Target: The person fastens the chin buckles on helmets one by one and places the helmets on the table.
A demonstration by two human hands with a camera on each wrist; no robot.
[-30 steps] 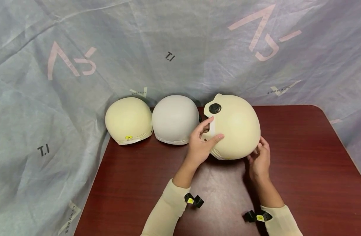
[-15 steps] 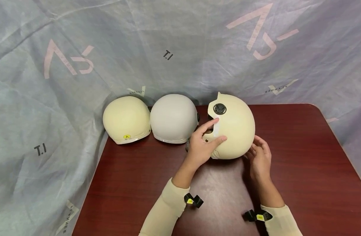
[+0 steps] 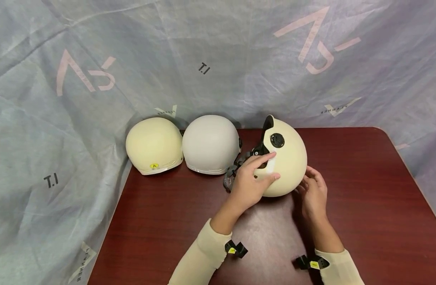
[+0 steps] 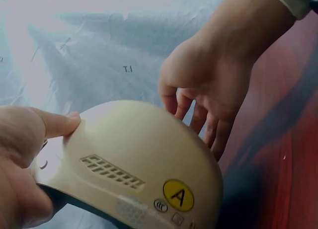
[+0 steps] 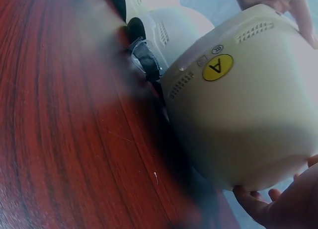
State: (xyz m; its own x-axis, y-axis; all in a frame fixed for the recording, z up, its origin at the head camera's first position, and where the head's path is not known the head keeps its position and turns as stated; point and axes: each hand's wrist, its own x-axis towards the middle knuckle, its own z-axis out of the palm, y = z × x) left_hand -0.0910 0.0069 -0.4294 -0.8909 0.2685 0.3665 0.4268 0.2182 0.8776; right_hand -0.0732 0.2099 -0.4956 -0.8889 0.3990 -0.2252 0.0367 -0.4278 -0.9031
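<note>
Currently, cream helmet tilted over the surface, at three o'clock from grey helmet; opening toward ten, dark lining inside. Left grip clasps its side edge; right grip, unclenched, touches it at four. Pale-yellow helmet just beside grey helmet, at nine.

I'd call this a curtained-off recording corner: creased grey cloth, printed with letters, drapes behind and beside the dark red wood-grain table, and small black cameras sit at the sleeve cuffs. Whether home, office or workshop, I can't tell.
</note>
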